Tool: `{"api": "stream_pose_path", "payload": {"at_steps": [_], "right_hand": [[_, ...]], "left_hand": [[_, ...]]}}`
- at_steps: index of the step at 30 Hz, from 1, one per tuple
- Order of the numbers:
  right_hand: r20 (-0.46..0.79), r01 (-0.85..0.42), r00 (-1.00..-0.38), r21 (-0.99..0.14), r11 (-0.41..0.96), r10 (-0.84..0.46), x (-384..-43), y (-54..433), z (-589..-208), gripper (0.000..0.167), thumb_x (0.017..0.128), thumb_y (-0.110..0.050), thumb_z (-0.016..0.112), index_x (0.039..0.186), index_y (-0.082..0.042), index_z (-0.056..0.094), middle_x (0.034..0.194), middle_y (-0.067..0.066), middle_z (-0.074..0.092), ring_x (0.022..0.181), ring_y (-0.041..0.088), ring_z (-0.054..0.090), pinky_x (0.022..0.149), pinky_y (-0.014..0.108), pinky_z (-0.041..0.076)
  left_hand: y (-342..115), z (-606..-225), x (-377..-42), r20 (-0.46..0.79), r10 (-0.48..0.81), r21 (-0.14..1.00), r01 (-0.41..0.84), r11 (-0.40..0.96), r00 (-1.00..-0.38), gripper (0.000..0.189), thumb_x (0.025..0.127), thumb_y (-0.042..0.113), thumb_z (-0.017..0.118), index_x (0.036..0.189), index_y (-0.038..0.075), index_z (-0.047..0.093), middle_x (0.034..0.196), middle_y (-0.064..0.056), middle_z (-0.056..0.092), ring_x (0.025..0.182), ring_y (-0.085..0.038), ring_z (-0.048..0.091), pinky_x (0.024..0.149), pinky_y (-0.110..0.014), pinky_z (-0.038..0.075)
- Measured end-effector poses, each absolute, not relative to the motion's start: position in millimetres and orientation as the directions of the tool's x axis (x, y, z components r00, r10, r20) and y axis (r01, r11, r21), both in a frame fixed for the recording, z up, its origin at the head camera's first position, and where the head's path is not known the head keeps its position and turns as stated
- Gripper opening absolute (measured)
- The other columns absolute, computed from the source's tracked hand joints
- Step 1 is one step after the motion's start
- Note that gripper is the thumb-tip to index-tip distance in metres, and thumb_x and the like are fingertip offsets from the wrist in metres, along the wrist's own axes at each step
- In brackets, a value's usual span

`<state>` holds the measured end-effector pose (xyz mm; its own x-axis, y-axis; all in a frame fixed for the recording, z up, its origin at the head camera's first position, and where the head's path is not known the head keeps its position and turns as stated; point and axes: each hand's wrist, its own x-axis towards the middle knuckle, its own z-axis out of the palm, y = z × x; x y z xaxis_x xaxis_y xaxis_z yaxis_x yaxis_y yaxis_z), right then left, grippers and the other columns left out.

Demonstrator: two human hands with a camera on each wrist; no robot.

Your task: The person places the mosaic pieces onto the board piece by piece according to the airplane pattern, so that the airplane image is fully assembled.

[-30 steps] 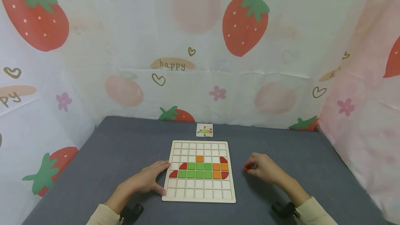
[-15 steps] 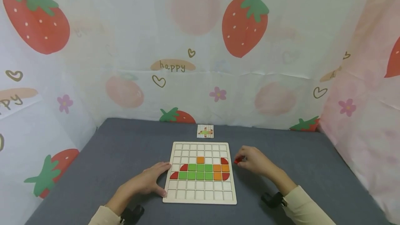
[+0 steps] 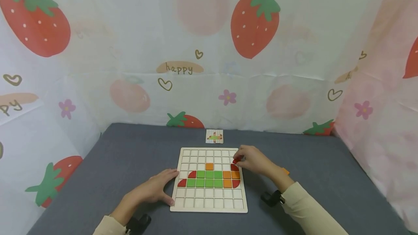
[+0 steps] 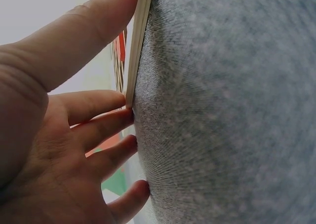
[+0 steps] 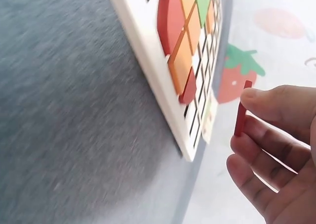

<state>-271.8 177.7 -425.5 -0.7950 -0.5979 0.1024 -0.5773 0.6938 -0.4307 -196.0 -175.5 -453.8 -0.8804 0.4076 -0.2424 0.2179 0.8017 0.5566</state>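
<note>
A pale wooden grid board (image 3: 209, 210) lies on the table with green, orange and red tiles in its cells. The green tiles (image 3: 209, 178) form a block across the middle, with orange squares (image 3: 227, 183) to their right. Red quarter-round tiles (image 3: 182, 183) sit at both ends. My left hand (image 3: 151, 188) touches the board's left edge, thumb and fingers spread. Over the board's upper right edge, my right hand (image 3: 256, 160) pinches a small red tile (image 5: 241, 116) between thumb and fingers. In the right wrist view this tile is edge-on and apart from the board.
Beyond the board lies a small card (image 3: 214, 136) with a printed grid pattern. An orange piece (image 3: 285, 170) peeks out behind my right wrist. The grey table (image 3: 137, 148) meets a strawberry-print cloth (image 3: 130, 39) at its back.
My right hand has moved left and farther forward with the red tile, from beside the board to over its edge. The left hand stays at the board.
</note>
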Motion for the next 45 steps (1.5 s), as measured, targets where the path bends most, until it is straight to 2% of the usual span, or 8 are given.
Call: {"api": "stream_pose_path", "payload": {"at_steps": [11,23,37,45], "right_hand": [[0.056,-0.515,-0.820,-0.504,0.693,-0.569,-286,151,-429,0.017,0.087,-0.008,0.070,0.103,-0.006,0.075,0.095,0.001,0.064,0.084,0.012,0.058,0.072,0.026,0.051],[0.057,-0.574,-0.772,-0.489,0.657,-0.633,-296,122,-438,0.017,0.088,-0.007,0.069,0.103,-0.003,0.074,0.097,0.006,0.066,0.087,0.018,0.061,0.075,0.028,0.053],[0.057,-0.602,-0.758,-0.444,0.664,-0.650,-303,104,-443,0.012,0.088,-0.008,0.069,0.098,-0.006,0.076,0.095,0.005,0.068,0.086,0.017,0.061,0.076,0.030,0.053],[0.034,-0.590,-0.759,-0.458,0.665,-0.650,-305,98,-445,0.012,0.087,-0.008,0.070,0.097,-0.005,0.076,0.095,0.005,0.068,0.087,0.017,0.062,0.080,0.033,0.054]], "left_hand": [[-175,-451,-194,-0.231,0.409,0.563,0.222,0.796,-0.883,0.097,0.064,0.025,0.088,0.144,-0.002,0.042,0.152,-0.020,0.039,0.144,-0.044,0.028,0.108,-0.068,0.025],[-174,-454,-195,-0.236,0.388,0.555,0.204,0.807,-0.891,0.097,0.063,0.026,0.089,0.144,-0.001,0.043,0.152,-0.018,0.040,0.144,-0.042,0.029,0.108,-0.068,0.025],[-176,-454,-197,-0.241,0.393,0.551,0.209,0.808,-0.887,0.097,0.064,0.026,0.089,0.145,0.000,0.042,0.152,-0.018,0.040,0.145,-0.042,0.028,0.106,-0.070,0.025],[-175,-455,-196,-0.234,0.398,0.552,0.216,0.805,-0.887,0.097,0.063,0.026,0.089,0.144,-0.001,0.043,0.152,-0.019,0.040,0.144,-0.042,0.029,0.107,-0.069,0.025]]}}
